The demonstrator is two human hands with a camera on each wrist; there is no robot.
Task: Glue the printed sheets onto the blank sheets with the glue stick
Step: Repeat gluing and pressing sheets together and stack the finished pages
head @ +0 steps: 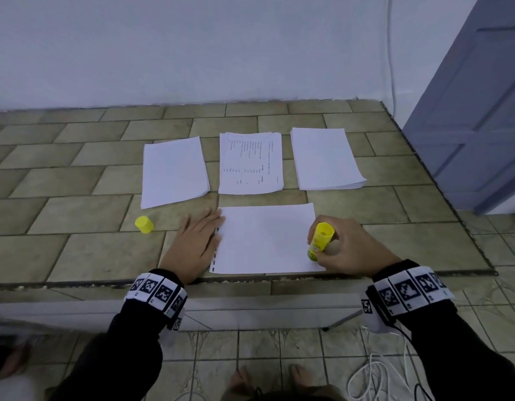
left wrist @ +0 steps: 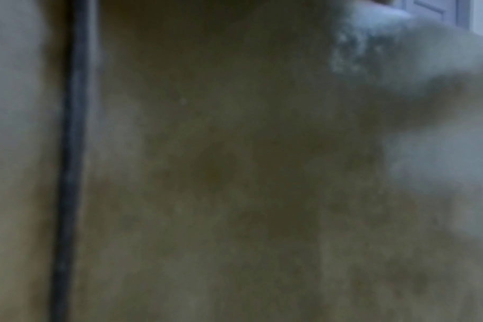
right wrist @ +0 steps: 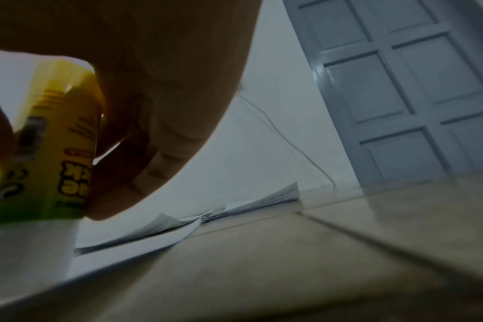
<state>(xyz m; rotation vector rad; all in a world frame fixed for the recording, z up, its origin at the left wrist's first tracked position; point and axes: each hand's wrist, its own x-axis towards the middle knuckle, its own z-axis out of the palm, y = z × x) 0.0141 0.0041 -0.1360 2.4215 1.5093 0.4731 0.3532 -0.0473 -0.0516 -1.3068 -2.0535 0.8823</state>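
Head view | glue stick [head: 320,237] tilted, base up, tip on sheet [head: 265,241]

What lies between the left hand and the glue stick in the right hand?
In the head view, only the single white sheet: the left hand presses its left edge, and the glue stick stands near its right edge.

left hand [head: 196,240] flat, right hand [head: 344,246] gripping

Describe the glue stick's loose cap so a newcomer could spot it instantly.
Start at the tiled table and its row of three paper stacks. Below the left stack, left of the left hand, stands the cap. It is a small yellow cylinder, untouched; the glue stick is in the right hand.
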